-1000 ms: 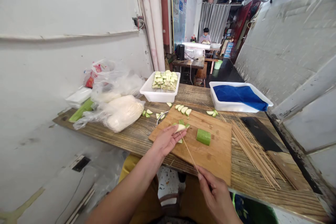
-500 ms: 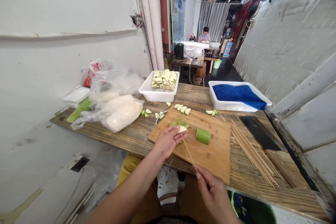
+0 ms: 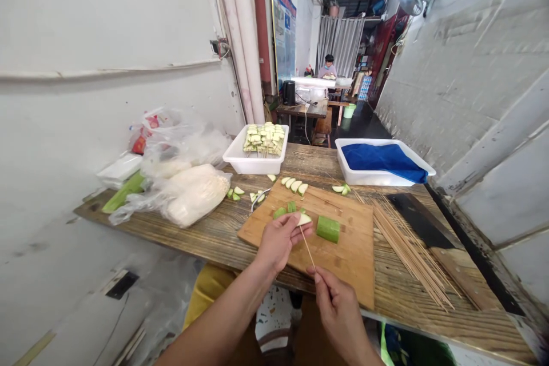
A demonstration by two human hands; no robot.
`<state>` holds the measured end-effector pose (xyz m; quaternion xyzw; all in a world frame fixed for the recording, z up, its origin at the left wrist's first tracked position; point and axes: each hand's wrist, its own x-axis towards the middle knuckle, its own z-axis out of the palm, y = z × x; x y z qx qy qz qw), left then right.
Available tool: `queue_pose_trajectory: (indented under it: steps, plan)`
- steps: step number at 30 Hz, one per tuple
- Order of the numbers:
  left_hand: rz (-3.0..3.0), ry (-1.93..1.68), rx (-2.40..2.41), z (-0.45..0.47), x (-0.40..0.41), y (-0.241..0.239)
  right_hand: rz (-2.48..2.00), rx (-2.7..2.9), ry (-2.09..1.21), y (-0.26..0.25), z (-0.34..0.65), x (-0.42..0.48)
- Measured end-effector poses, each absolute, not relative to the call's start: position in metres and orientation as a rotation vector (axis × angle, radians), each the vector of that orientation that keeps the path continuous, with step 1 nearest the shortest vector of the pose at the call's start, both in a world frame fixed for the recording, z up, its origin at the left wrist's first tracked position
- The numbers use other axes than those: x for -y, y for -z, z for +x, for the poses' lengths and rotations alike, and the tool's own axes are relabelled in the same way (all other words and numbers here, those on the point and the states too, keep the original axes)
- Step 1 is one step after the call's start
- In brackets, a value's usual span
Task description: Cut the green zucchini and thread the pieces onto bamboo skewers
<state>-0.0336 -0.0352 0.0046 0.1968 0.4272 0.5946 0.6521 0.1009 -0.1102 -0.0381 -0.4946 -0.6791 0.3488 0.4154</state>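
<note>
Over the left part of the wooden cutting board (image 3: 351,263), my left hand (image 3: 278,240) pinches a pale green-skinned vegetable slice (image 3: 304,219), perhaps zucchini. My right hand (image 3: 337,297), nearer to me, grips a thin wooden skewer (image 3: 307,249) by its lower part. The skewer slants up to the slice and its tip meets it; how deep it goes I cannot tell. Right of my left hand lies a green chunk (image 3: 328,229) of the vegetable. Behind my fingers are green pieces (image 3: 279,213), partly hidden. Several half-round slices (image 3: 295,185) line the board's far edge.
Loose skewers (image 3: 412,257) and a cleaver (image 3: 422,220) lie at right. A white tub (image 3: 255,167) holds skewered slices; another tub (image 3: 373,178) has a blue cloth (image 3: 381,160). Plastic bags (image 3: 193,194) sit at left. Farther back, a person (image 3: 328,67) sits at another table.
My right hand has moved up and slightly left, closer to my left hand, and less of the skewer shows between them. The whole view has shifted slightly.
</note>
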Motion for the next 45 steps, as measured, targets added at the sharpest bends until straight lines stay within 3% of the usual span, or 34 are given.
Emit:
queue_pose_trajectory:
  steps: [30,45]
  plan:
    - [0.397,-1.219,-0.945,-0.023,0.052,-0.002,-1.248,1.651,-0.779,0.035,0.091,0.103]
    - [0.421,-1.342,-0.93,-0.012,0.064,0.009,-1.204,1.676,-0.942,0.041,0.1,0.098]
